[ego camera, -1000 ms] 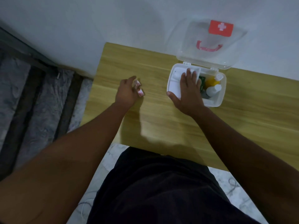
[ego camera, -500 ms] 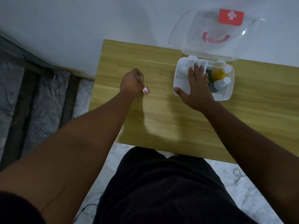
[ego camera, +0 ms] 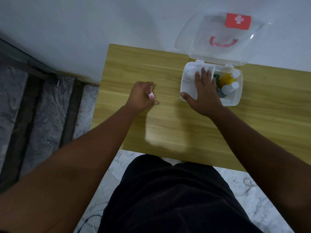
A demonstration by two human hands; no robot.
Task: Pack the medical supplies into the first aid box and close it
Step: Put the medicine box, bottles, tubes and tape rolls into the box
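Observation:
The white first aid box stands open at the table's far right, its clear lid with a red cross label leaning back against the wall. Inside the right compartment sit a yellow bottle and a white bottle. My right hand lies flat on the box's white inner tray, fingers spread, thumb over the front rim. My left hand hovers over the table left of the box, fingers pinched on a small red-and-white packet.
The wooden table butts against a white wall. To its left are dark steps and grey marbled flooring. My dark-clothed lap fills the bottom middle, with thin cables on the floor on both sides.
My left hand has turned, so the small packet now shows between thumb and fingers. My right hand stays on the tray. The view has shifted a little.

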